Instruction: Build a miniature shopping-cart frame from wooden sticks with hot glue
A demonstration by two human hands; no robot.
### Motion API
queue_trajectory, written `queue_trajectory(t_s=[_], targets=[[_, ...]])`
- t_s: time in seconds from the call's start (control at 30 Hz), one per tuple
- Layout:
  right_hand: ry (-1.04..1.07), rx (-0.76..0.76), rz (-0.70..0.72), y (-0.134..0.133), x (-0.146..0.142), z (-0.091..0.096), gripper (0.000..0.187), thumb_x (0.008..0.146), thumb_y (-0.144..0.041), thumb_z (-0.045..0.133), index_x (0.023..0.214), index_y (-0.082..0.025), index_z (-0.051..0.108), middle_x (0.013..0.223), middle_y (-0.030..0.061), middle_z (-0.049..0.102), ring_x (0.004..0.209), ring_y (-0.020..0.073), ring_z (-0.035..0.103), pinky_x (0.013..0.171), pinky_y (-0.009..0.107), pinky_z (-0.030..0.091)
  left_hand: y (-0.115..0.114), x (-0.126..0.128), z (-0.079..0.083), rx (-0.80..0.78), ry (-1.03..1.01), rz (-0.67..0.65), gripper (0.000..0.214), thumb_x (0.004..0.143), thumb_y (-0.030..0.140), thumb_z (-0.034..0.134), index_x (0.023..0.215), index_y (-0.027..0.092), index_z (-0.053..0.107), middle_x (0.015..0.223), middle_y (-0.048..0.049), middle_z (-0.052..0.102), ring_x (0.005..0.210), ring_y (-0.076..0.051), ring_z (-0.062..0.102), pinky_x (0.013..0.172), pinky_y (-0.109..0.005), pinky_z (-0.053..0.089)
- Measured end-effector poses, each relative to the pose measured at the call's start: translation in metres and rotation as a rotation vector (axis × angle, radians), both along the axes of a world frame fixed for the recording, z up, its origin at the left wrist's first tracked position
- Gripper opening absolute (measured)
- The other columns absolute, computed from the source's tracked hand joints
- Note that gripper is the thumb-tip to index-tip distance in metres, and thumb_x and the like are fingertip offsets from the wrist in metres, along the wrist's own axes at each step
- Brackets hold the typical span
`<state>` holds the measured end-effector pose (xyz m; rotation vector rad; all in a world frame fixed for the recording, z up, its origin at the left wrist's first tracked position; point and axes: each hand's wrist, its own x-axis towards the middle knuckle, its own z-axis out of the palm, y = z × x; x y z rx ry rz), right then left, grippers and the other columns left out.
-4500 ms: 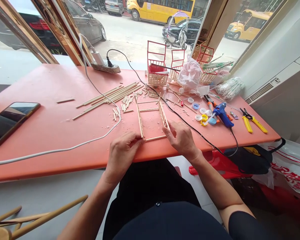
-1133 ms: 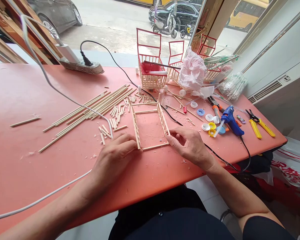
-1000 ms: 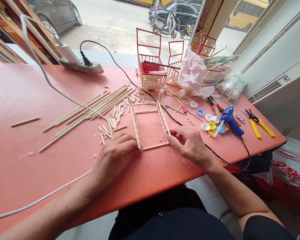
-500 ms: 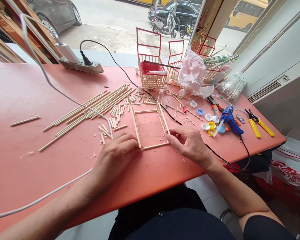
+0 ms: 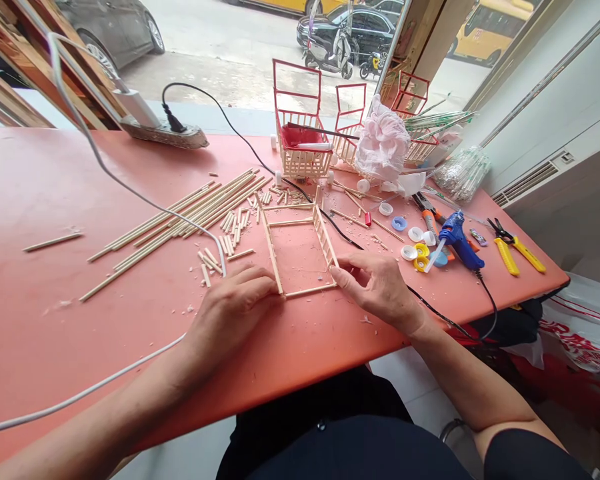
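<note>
A small frame of thin wooden sticks point(image 5: 307, 291) stands on the table before me, with short rungs along its right side. My left hand point(image 5: 240, 300) is closed at its near left corner, fingertips against the stick there. At the near right corner, my right hand point(image 5: 373, 283) grips the frame between thumb and fingers. Left of the frame lie several short cut stick pieces point(image 5: 235, 227) and a bundle of long wooden sticks point(image 5: 195, 207). Behind it stands a finished-looking miniature cart point(image 5: 305, 160) with red trim and white wheels.
On the right lie a blue glue gun point(image 5: 459, 240), yellow-handled pliers point(image 5: 519, 257), orange-handled pliers point(image 5: 429, 212) and several bottle caps point(image 5: 409, 253). A crumpled pink-white cloth or bag point(image 5: 383, 140) sits at the back. A white cable point(image 5: 105, 383) and a black cord point(image 5: 347, 237) cross the table point(image 5: 130, 333).
Both hands keep their places at the frame's near corners. The camera view has shifted very slightly; nothing else visibly moved.
</note>
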<state>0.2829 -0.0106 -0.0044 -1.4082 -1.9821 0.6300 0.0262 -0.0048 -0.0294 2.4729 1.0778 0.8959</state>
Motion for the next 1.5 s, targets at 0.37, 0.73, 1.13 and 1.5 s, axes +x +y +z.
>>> queue_trajectory(t_s=[0.37, 0.73, 1.13, 1.5], targets=[[0.007, -0.004, 0.004, 0.0005, -0.0009, 0.0004, 0.021, 0.095, -0.031, 0.063, 0.089, -0.017, 0.077, 0.082, 0.0023, 0.075, 0.071, 0.0134, 0.063, 0.069, 0.025, 0.047, 0.0014, 0.0001, -0.0019, 0.040, -0.009, -0.010, 0.030, 0.100, 0.015, 0.053, 0.070, 0.019, 0.058, 0.076, -0.0006, 0.064, 0.076, -0.016, 0.059, 0.074, -0.024, 0.045], [0.010, 0.014, 0.011, 0.0011, 0.0002, -0.0025, 0.024, 0.096, -0.032, 0.063, 0.087, -0.015, 0.077, 0.081, 0.0030, 0.074, 0.072, 0.0135, 0.063, 0.070, 0.025, 0.047, 0.0022, -0.0016, -0.0015, 0.035, 0.001, -0.028, 0.029, 0.101, 0.016, 0.052, 0.074, 0.019, 0.061, 0.078, -0.0009, 0.066, 0.078, -0.016, 0.061, 0.075, -0.025, 0.047], [-0.004, 0.007, -0.004, -0.0005, 0.0003, -0.0008, 0.023, 0.096, -0.032, 0.063, 0.091, -0.016, 0.078, 0.081, 0.0016, 0.074, 0.071, 0.0127, 0.062, 0.068, 0.024, 0.046, 0.0010, -0.0007, -0.0017, 0.028, 0.018, -0.014, 0.030, 0.101, 0.018, 0.052, 0.073, 0.019, 0.061, 0.078, -0.0009, 0.066, 0.079, -0.017, 0.060, 0.076, -0.026, 0.047], [0.008, 0.018, -0.001, -0.0005, 0.0002, -0.0022, 0.025, 0.095, -0.032, 0.064, 0.086, -0.014, 0.078, 0.083, 0.0044, 0.076, 0.072, 0.0140, 0.065, 0.068, 0.025, 0.047, 0.0024, -0.0025, -0.0029, 0.037, 0.014, -0.022, 0.028, 0.101, 0.017, 0.052, 0.075, 0.018, 0.063, 0.078, -0.0014, 0.066, 0.079, -0.017, 0.061, 0.075, -0.025, 0.047]])
